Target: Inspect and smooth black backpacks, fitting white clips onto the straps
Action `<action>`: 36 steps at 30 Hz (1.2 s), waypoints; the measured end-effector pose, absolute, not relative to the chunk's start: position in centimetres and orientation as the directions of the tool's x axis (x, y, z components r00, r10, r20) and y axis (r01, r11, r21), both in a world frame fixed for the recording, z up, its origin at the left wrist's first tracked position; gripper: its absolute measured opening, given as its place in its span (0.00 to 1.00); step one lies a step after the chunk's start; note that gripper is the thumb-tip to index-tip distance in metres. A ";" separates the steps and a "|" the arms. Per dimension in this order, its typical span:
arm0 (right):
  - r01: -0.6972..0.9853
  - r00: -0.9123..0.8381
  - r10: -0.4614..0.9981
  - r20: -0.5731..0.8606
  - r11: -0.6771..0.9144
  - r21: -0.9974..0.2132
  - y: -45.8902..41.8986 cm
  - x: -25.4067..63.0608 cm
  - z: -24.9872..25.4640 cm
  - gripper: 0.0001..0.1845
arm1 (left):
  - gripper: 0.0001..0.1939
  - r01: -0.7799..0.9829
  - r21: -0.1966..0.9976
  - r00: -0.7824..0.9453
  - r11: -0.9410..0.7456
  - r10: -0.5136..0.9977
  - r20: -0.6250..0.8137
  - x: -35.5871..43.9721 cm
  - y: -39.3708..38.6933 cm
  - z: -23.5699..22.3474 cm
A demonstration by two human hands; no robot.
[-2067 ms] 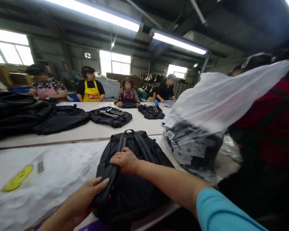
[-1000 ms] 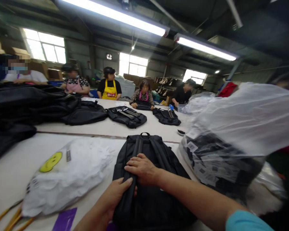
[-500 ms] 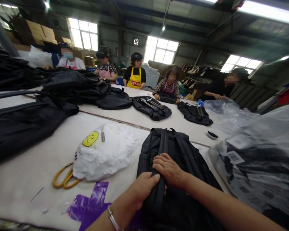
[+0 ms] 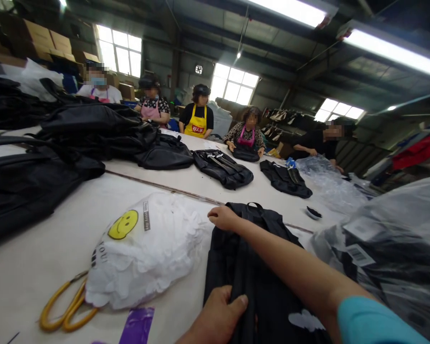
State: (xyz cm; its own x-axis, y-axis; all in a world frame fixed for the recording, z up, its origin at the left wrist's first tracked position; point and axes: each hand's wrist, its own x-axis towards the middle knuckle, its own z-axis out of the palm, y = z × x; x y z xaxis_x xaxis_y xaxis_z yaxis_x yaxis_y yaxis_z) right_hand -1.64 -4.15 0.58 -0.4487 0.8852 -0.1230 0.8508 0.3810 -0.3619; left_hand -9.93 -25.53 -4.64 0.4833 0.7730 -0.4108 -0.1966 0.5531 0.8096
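Observation:
A black backpack (image 4: 268, 282) lies on the white table in front of me, its shoulder straps facing up. My left hand (image 4: 224, 310) grips the lower part of one strap, thumb on top. My right hand (image 4: 222, 218) is stretched across the backpack's upper left edge, beside a white bundle (image 4: 154, 253) with a yellow smiley print. Its fingers are curled together; whether anything is between them is hidden. Scissors (image 4: 66, 310) with yellow handles stick out from under the bundle. A pale whitish patch (image 4: 304, 320) shows on the backpack beneath my right forearm.
Black bags (image 4: 100, 129) are heaped at the left, and more (image 4: 222, 167) lie across the table. Clear plastic over black goods (image 4: 387, 248) stands at the right. A small dish (image 4: 313, 213) and purple tape (image 4: 138, 325) are on the table. Several co-workers (image 4: 198, 114) stand at the far side.
My right hand has left the strap and moved forward and left to the white bundle's edge. My left hand stays on the strap. The view has shifted slightly.

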 end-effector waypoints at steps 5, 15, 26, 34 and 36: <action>0.942 -0.267 0.947 -0.178 0.218 -0.255 0.5 -6.7 -4.6 0.12 | 0.25 -0.177 0.825 0.520 0.537 0.763 -0.385 -10.4 -24.7 -6.8; 0.760 -0.058 0.990 -0.127 -0.039 -0.649 3.2 -5.9 -6.0 0.04 | 0.25 -0.171 0.814 0.581 0.556 0.724 -0.373 -10.7 -24.2 -7.9; -0.063 -0.291 0.948 -0.130 -0.155 -0.986 -8.1 -1.3 3.4 0.16 | 0.21 -0.276 0.744 0.542 0.609 0.737 -0.403 -10.8 -24.7 -5.5; -0.124 -0.152 0.965 -0.215 -0.235 -0.964 -20.3 4.7 4.4 0.22 | 0.15 -0.327 0.698 0.527 0.637 0.736 -0.425 -10.8 -25.3 -4.5; -0.149 -0.100 0.960 -0.262 -0.275 -0.950 -23.0 6.1 3.8 0.21 | 0.13 -0.344 0.675 0.519 0.653 0.731 -0.442 -10.9 -25.3 -4.0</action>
State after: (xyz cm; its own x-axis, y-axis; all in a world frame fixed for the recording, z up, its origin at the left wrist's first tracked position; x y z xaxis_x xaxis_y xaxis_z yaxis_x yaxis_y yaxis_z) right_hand 6.11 -23.01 3.84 -0.1002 0.9599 -0.2617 -0.1492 -0.2746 -0.9499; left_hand -10.86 -25.31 -4.01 0.5192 0.7314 -0.4421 -0.3444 0.6525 0.6750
